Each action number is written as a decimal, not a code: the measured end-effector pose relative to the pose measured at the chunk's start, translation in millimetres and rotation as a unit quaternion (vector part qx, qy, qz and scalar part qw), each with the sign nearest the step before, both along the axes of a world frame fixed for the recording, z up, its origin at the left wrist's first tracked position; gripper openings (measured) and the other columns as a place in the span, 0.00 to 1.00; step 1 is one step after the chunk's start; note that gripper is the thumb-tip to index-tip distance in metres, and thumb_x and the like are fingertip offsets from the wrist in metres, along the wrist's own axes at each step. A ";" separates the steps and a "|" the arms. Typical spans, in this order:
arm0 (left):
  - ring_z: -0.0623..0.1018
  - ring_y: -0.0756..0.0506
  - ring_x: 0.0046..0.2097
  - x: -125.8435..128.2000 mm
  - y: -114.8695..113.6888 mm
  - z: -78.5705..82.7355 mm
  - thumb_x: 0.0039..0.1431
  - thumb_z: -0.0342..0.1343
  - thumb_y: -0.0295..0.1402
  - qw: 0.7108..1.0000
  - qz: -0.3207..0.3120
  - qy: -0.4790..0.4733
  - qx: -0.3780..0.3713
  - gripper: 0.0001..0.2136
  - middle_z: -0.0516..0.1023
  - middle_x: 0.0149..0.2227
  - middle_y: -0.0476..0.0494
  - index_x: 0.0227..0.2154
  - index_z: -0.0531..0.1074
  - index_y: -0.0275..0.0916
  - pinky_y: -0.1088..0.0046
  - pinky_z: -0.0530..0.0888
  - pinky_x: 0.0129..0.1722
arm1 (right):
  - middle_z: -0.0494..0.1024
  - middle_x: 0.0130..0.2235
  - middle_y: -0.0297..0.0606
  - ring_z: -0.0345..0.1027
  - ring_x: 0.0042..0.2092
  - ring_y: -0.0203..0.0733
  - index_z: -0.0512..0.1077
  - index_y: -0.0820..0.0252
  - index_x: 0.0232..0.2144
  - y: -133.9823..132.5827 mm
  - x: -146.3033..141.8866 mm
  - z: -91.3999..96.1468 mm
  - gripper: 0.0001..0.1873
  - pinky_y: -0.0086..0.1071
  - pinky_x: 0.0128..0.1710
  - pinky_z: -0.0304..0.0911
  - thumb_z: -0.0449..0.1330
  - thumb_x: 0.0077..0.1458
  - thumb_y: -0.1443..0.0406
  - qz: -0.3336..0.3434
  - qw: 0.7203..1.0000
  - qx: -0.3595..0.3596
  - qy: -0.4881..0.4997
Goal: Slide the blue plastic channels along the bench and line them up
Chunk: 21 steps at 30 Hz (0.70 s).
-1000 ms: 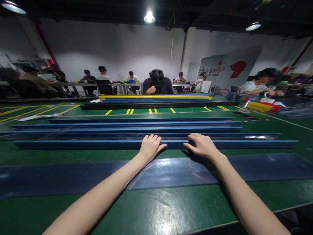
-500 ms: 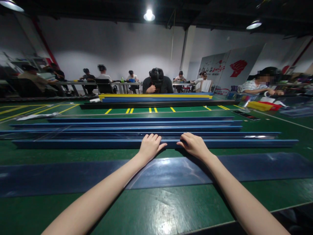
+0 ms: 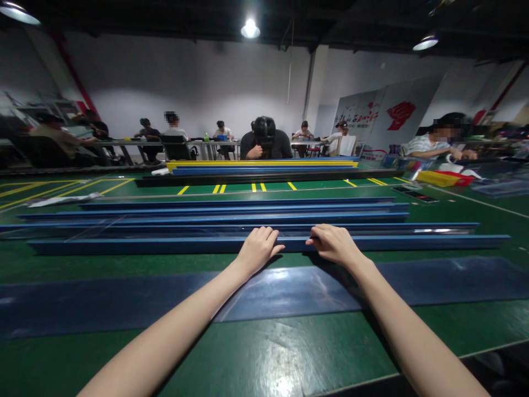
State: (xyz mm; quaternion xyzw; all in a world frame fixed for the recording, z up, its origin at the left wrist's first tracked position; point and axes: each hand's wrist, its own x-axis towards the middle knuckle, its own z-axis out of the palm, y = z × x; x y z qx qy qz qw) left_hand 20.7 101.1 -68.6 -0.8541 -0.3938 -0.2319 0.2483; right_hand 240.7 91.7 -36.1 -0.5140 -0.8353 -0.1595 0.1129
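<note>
A long blue plastic strip [image 3: 124, 246] with an upright front edge lies across the table in front of me. My left hand [image 3: 260, 245] is closed over its top edge, fingers on the far side and thumb on the near side. Farther right, my right hand [image 3: 333, 242] grips the same strip with curled fingers, a short gap away from the left. Just behind it runs another blue strip [image 3: 438, 226] with a shiny inner face. A wide, flat, clear plastic sheet [image 3: 289, 292] lies nearer to me, under my forearms.
More blue strips [image 3: 248, 202] lie parallel behind. Beyond them are a black strip [image 3: 268, 178] and a yellow strip [image 3: 264, 164]. A phone [image 3: 414, 194] and a yellow-and-red pouch [image 3: 444, 178] lie at the right. A person [image 3: 266, 138] sits across the green table [image 3: 264, 353].
Both hands and the front blue strip have shifted slightly to the right. The grip looks the same, and the clear sheet has stayed in place.
</note>
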 end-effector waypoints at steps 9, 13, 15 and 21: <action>0.69 0.44 0.36 -1.3 0.8 -1.3 0.56 0.47 0.44 1.000 0.023 -0.004 0.009 0.15 0.72 0.32 0.42 0.30 0.67 0.36 0.68 0.59 0.33 | 0.74 0.30 0.38 0.66 0.31 0.39 0.67 0.59 0.25 -3.0 13.8 1.9 0.13 0.29 0.24 0.42 0.49 0.54 0.59 -0.042 0.999 -0.010 0.001; 0.69 0.44 0.35 -1.2 1.5 -2.5 0.55 0.47 0.46 0.999 0.032 -0.003 0.013 0.16 0.72 0.31 0.43 0.29 0.67 0.36 0.68 0.59 0.32 | 0.74 0.30 0.38 0.66 0.32 0.39 0.67 0.59 0.25 -2.8 12.5 1.2 0.13 0.29 0.24 0.43 0.49 0.54 0.59 -0.042 0.999 -0.008 0.004; 0.69 0.44 0.34 -1.0 1.3 -2.6 0.55 0.47 0.46 0.999 0.035 -0.003 0.013 0.16 0.72 0.30 0.43 0.28 0.67 0.36 0.68 0.59 0.32 | 0.73 0.31 0.38 0.66 0.33 0.39 0.67 0.59 0.26 -2.8 12.1 0.8 0.13 0.28 0.25 0.44 0.49 0.54 0.59 -0.037 0.999 -0.007 0.002; 0.69 0.44 0.33 -0.5 0.2 -2.1 0.56 0.46 0.46 0.999 0.038 -0.003 0.014 0.17 0.72 0.29 0.43 0.26 0.67 0.36 0.68 0.58 0.31 | 0.74 0.36 0.40 0.66 0.38 0.41 0.68 0.59 0.31 -1.9 10.3 -1.7 0.14 0.28 0.30 0.50 0.47 0.55 0.58 -0.024 0.999 -0.028 0.003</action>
